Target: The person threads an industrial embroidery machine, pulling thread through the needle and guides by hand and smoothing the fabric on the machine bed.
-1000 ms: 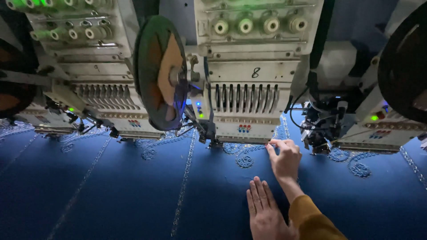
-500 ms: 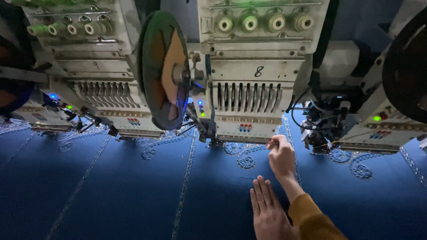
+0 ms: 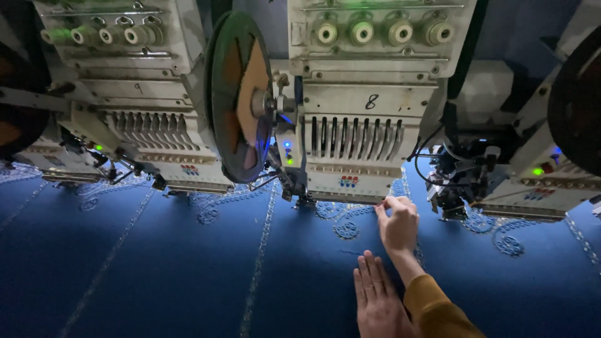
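Left hand (image 3: pixel 377 299): flat, fingers spread, palm down on blue fabric (image 3: pixel 188 275), below embroidery head (image 3: pixel 357 134)
Right hand (image 3: pixel 398 222): fingertips pinched narrow at the head's lower edge; anything held too small to tell

The scene is seen from a single head-worn camera, aimed forward and downward — close to the embroidery machine heads (image 3: pixel 357 125), which fill the upper half. The blue fabric (image 3: pixel 156 275) is viewed steeply from above — no second view is given.
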